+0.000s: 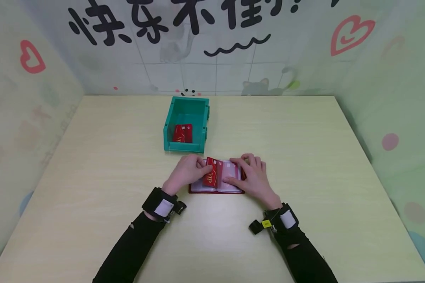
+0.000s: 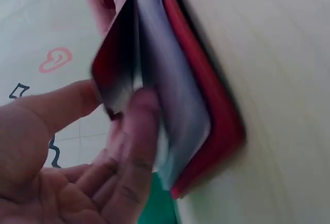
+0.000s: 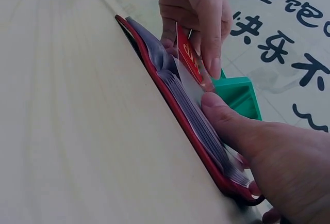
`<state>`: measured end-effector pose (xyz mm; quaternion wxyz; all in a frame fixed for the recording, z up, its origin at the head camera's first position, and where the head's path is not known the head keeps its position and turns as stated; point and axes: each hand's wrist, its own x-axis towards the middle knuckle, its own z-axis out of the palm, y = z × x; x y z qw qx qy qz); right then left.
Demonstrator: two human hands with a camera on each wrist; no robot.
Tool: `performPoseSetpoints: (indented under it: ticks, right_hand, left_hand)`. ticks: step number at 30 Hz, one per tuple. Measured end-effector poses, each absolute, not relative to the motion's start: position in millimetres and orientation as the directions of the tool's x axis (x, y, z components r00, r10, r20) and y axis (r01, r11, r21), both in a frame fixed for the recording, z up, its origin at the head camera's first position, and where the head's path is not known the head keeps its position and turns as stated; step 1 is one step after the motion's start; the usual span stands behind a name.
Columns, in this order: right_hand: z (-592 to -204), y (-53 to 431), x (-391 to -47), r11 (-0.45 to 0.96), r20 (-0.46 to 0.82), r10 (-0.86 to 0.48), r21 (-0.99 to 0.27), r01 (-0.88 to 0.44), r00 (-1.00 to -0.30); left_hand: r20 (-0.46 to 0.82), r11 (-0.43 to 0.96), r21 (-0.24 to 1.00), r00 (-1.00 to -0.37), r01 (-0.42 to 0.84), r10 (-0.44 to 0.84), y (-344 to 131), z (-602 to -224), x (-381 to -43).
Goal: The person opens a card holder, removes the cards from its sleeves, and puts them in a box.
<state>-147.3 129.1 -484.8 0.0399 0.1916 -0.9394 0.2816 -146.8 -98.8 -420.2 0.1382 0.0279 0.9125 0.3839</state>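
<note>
A card holder (image 1: 229, 171) with a dark red cover and clear plastic sleeves lies spread on the table. Above its left page, my left hand (image 1: 187, 171) pinches a red VIP card (image 1: 210, 179) between thumb and fingers. The left wrist view shows this card (image 2: 109, 61) tilted up from the sleeves, its lower end close against them. My right hand (image 1: 254, 177) grips the right half of the card holder. In the right wrist view its thumb (image 3: 219, 111) presses on the stack of sleeves (image 3: 193, 121), while its other fingers are partly hidden at the far edge.
Just behind the card holder stands a teal bin (image 1: 189, 109) with more red cards (image 1: 183, 133) inside, near its front wall. A pale wood table (image 1: 297, 137) carries everything. Printed cloth walls (image 1: 198, 74) rise at the back and sides.
</note>
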Motion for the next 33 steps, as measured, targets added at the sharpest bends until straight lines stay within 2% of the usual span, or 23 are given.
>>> performPoseSetpoints:
  ticks: [5, 10, 14, 19, 23, 27, 30, 33]
  right_hand:
    - [-488.3, 130.7, -145.5, 0.762, 0.193, -0.340, -0.517, -0.390, -0.920]
    - [-491.2, 132.2, -144.4, 0.756, 0.216, -0.345, -0.513, -0.406, -0.914]
    - [-492.9, 132.6, -144.2, 0.755, 0.238, -0.336, -0.510, -0.411, -0.911]
    - [-495.3, 131.6, -144.1, 0.757, 0.250, -0.338, -0.501, -0.420, -0.907]
    - [-496.6, 130.9, -143.9, 0.753, 0.247, -0.339, -0.507, -0.419, -0.908]
    - [-496.1, 130.6, -143.9, 0.749, 0.249, -0.338, -0.513, -0.419, -0.908]
    - [-494.6, 130.9, -144.3, 0.749, 0.250, -0.336, -0.514, -0.418, -0.908]
    - [-492.6, 131.7, -145.4, 0.747, 0.252, -0.334, -0.517, -0.418, -0.908]
  left_hand:
    - [-0.224, 0.663, 0.746, -0.961, -0.064, 0.159, -103.7, -421.5, -148.1]
    - [-0.173, 0.651, 0.758, -0.975, -0.042, 0.139, -125.4, -403.1, -157.1]
    - [-0.010, 0.646, 0.762, -0.998, 0.034, 0.065, -139.0, -388.1, -171.8]
    - [0.160, 0.664, 0.742, -0.986, 0.090, -0.046, -142.9, -387.5, -196.2]
    - [0.191, 0.757, 0.647, -0.981, 0.091, -0.046, -139.7, -397.6, -213.7]
    - [0.206, 0.876, 0.470, -0.978, 0.109, 0.011, -133.1, -406.6, -224.8]
    - [0.194, 0.927, 0.359, -0.980, 0.111, 0.042, -127.5, -410.1, -228.8]
    - [0.154, 0.947, 0.309, -0.987, 0.092, 0.045, -121.1, -410.8, -230.6]
